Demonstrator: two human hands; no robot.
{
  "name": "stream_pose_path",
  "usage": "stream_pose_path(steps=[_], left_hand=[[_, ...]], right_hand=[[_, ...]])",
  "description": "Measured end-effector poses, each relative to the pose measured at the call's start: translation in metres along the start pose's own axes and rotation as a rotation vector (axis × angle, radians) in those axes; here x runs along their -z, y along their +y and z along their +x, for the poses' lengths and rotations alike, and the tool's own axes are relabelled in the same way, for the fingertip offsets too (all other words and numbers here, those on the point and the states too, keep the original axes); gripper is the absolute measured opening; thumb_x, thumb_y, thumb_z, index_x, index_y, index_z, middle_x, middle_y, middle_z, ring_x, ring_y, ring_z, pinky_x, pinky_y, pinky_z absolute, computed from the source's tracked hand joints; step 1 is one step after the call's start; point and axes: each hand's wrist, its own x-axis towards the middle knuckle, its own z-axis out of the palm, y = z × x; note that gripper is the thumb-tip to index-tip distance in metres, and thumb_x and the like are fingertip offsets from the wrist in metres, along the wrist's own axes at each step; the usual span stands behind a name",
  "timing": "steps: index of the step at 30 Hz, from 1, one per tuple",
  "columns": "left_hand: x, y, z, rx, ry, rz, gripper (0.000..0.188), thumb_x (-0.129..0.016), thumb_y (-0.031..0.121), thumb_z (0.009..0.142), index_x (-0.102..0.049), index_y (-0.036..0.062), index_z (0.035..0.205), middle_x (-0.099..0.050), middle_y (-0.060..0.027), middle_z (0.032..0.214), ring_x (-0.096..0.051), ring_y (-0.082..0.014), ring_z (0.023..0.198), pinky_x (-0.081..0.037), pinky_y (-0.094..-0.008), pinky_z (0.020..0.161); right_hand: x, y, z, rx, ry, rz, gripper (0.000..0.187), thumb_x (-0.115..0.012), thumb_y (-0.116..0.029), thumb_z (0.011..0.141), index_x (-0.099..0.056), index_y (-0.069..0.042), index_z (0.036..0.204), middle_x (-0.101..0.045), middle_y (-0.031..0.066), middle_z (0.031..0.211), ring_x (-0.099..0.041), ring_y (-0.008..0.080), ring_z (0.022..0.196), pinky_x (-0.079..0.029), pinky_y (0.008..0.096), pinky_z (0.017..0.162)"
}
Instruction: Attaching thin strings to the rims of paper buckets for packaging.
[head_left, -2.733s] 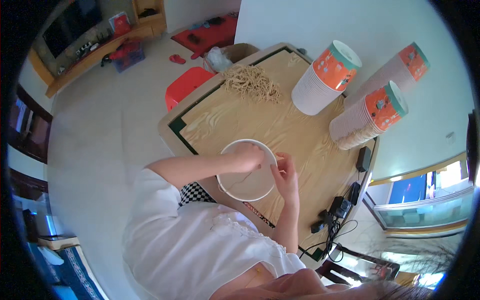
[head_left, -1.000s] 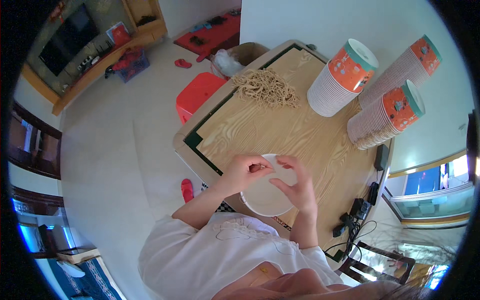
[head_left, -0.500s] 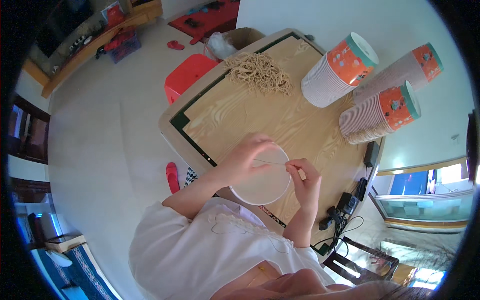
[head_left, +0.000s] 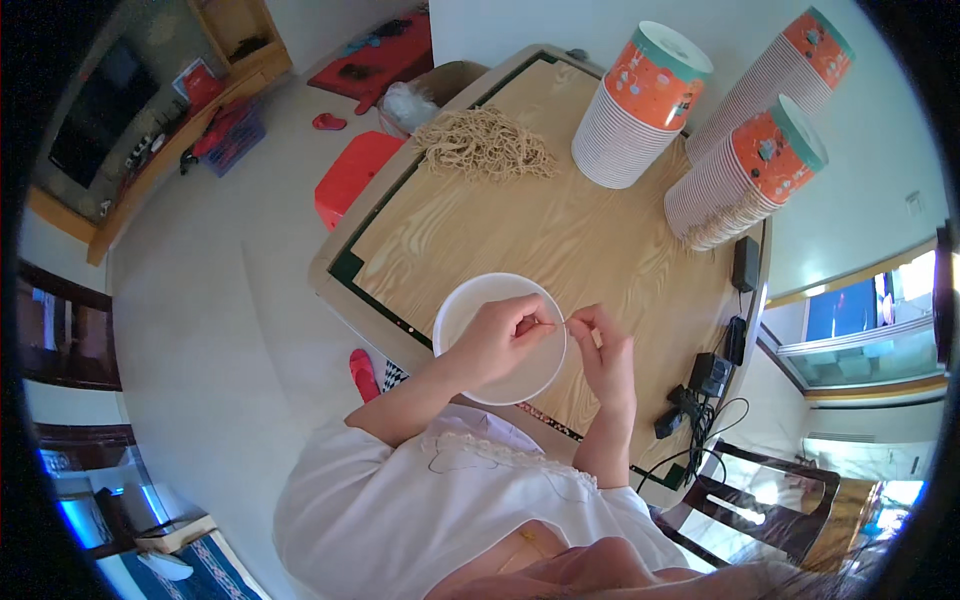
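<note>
A white round tub [head_left: 480,295] stands at the table's front edge, its pale inside facing up. Over it, my left hand [head_left: 500,338] is closed, thumb and fingertips pinched on a thin strand. At the tub's right rim my right hand [head_left: 604,352] pinches the same strand, fingertips close to those of the left. Only a very short bit of the strand shows between them; what it is made of is too small to tell. A loose heap of tan twine [head_left: 485,143] lies farther off on the wood-grain table [head_left: 440,235].
Tall stacks of orange, green and white paper tubs [head_left: 640,105] stand at the back right. Tan strands hang on the nearest stack [head_left: 745,175]. Black power adapters [head_left: 711,374] and cables line the right edge. A red stool [head_left: 350,180] stands left; a dark chair [head_left: 770,505] is lower right.
My left hand has closed from a loose, spread shape into a pinch and moved toward the right hand. The stretch of strand between them is shorter. The whole view has shifted.
</note>
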Motion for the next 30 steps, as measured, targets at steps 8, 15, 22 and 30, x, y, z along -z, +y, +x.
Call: stream_pose_path(steps=[8, 15, 22, 30], left_hand=[[0.007, -0.013, -0.002, 0.069, -0.055, -0.018, 0.007, -0.064, 0.005, 0.082, -0.057, 0.0025, 0.081, -0.059, -0.0019, 0.072, -0.053, -0.0064, 0.066, -0.042, -0.0227, 0.057], [0.005, -0.015, -0.004, -0.011, -0.017, -0.110, 0.008, -0.064, 0.005, 0.083, -0.057, 0.0025, 0.081, -0.058, -0.0017, 0.070, -0.051, -0.0066, 0.062, -0.042, -0.0231, 0.055], [0.007, -0.017, -0.004, -0.026, 0.003, -0.082, 0.008, -0.063, 0.007, 0.084, -0.056, 0.0030, 0.083, -0.054, 0.0006, 0.065, -0.048, -0.0053, 0.059, -0.039, -0.0230, 0.053], [0.008, -0.014, -0.004, -0.047, 0.020, -0.106, 0.008, -0.063, 0.007, 0.084, -0.058, 0.0035, 0.088, -0.051, 0.0012, 0.063, -0.045, -0.0049, 0.057, -0.037, -0.0225, 0.051]], right_hand=[[0.002, -0.003, 0.003, -0.006, 0.031, 0.266, 0.020, -0.064, 0.003, 0.079, -0.057, 0.001, 0.097, -0.061, 0.0047, 0.081, -0.057, 0.0135, 0.078, -0.045, 0.0253, 0.073], [-0.005, 0.001, 0.005, -0.019, -0.064, 0.217, 0.013, -0.069, 0.003, 0.074, -0.065, -0.001, 0.085, -0.063, 0.0073, 0.081, -0.061, 0.0162, 0.078, -0.048, 0.0273, 0.071], [-0.013, -0.003, 0.005, -0.016, -0.001, 0.244, 0.012, -0.070, 0.003, 0.073, -0.065, -0.001, 0.083, -0.064, 0.0077, 0.080, -0.061, 0.0166, 0.077, -0.048, 0.0271, 0.069], [-0.012, 0.000, 0.003, 0.016, -0.015, 0.134, 0.010, -0.070, 0.000, 0.075, -0.064, -0.001, 0.083, -0.063, 0.0088, 0.079, -0.061, 0.0163, 0.074, -0.048, 0.0270, 0.066]])
